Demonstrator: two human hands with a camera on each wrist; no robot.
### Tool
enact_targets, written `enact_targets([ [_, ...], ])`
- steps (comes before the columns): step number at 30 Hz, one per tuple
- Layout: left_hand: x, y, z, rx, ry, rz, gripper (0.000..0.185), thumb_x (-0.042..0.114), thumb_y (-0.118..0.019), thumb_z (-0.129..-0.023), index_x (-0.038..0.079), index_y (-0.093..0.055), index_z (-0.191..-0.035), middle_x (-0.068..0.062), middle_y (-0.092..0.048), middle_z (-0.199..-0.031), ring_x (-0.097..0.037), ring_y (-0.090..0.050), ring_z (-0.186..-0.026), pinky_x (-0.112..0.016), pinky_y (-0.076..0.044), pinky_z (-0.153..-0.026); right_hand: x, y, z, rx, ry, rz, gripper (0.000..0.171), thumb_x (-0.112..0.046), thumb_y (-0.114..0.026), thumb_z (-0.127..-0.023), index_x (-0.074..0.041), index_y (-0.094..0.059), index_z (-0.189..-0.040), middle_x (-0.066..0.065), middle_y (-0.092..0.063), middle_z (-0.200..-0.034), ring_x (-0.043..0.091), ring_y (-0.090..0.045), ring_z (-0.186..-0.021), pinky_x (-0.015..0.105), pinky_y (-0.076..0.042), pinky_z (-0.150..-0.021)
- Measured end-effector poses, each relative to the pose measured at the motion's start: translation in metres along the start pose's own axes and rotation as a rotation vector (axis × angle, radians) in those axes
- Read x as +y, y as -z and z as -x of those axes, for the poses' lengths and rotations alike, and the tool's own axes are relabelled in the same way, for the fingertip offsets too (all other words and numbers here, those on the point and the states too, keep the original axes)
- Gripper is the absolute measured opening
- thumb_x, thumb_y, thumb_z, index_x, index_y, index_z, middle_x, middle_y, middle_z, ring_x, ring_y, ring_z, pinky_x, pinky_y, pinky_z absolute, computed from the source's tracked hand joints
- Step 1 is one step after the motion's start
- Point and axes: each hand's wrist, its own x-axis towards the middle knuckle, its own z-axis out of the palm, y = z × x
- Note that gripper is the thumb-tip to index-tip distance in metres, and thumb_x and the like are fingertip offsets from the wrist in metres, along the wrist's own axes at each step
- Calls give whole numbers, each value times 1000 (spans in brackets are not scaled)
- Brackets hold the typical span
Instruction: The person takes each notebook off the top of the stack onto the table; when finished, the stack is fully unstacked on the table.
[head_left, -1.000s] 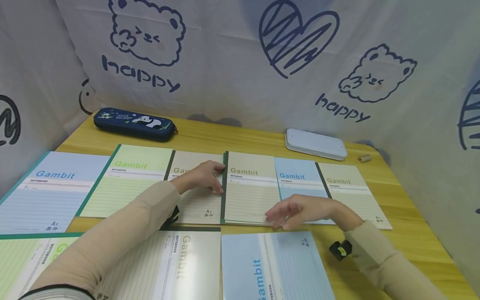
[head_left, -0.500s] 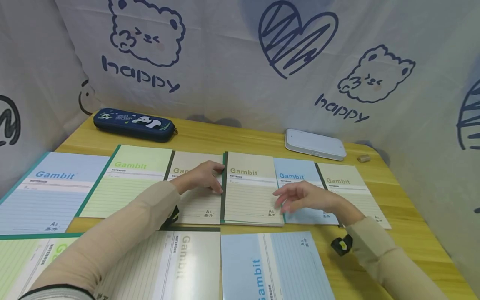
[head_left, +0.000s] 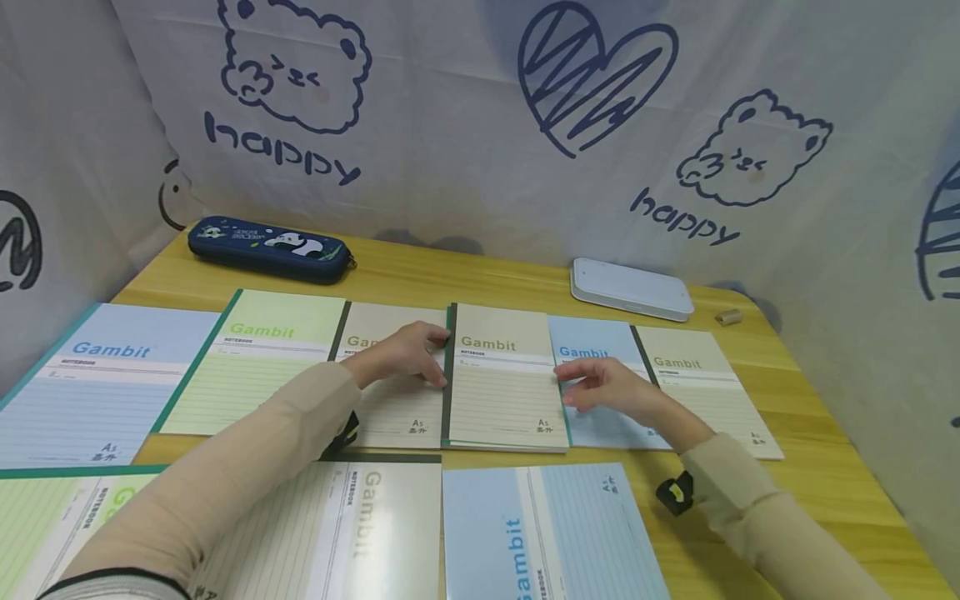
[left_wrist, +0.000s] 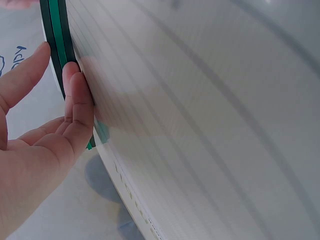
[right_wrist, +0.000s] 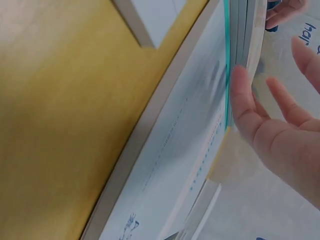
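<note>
Beige Gambit notebook [head_left: 504, 379] lies at the middle of the far row on the yellow wooden surface [head_left: 480, 271], topping a small stack with green-edged covers under it. The left hand [head_left: 405, 354] rests with straight, relaxed fingers against the stack's dark spine edge; the left wrist view shows fingertips [left_wrist: 80, 95] touching that green-and-black edge. The right hand [head_left: 603, 383] has its fingers loosely spread, holding nothing, with a fingertip [right_wrist: 239, 90] against the stack's opposite edge.

Close on the left lies another beige notebook [head_left: 393, 392] under the left hand, then a green notebook [head_left: 255, 362] and a blue one [head_left: 97, 379]. On the right, a blue notebook [head_left: 600, 392] sits partly under the right hand, and a beige one [head_left: 693, 375] beyond it. Nearer the person, two sideways notebooks, grey-beige [head_left: 352, 525] and blue [head_left: 547, 533], crowd the front edge. A panda pencil case [head_left: 268, 247], a white flat box [head_left: 630, 288] and a small cork-like piece [head_left: 727, 317] sit at the back.

Compared with a second ago, the right hand has moved from the stack's lower corner up to its right edge; the left hand is unchanged.
</note>
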Motion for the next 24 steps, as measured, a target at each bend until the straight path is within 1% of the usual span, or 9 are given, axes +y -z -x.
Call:
enact_targets([
  [4,0,0,0,-2,1,10,78,-6,-71,-68,-6,-31,-135,-21,-39,-130,-19,-58,-76,-26,-49,-67,-1,-4,-2,32,-15,4,48,-6,-63,-81,9,-45,-123,21,-49,-120,18,-54,-93,31,-48,-75],
  [8,0,0,-1,-5,-1,7,78,-6,-71,-68,-6,-31,-135,-22,-39,-131,-19,-58,-77,-26,-49,-68,-4,-9,-6,78,-48,30,52,-7,-66,-79,7,-45,-124,22,-51,-117,19,-54,-91,31,-49,-75],
  [16,0,1,-1,-4,-5,-4,78,-6,-71,-67,-6,-31,-134,-22,-39,-130,-19,-57,-76,-26,-49,-68,-3,-19,-20,214,-114,124,58,-10,-71,-75,2,-46,-126,18,-53,-107,18,-54,-77,28,-49,-64],
  [24,1,1,1,-5,-8,-11,78,-6,-71,-67,-6,-32,-134,-22,-40,-130,-19,-57,-77,-25,-49,-67,-4,-26,-31,321,-192,192,61,-10,-75,-70,-3,-48,-124,12,-51,-98,18,-50,-71,25,-47,-56],
])
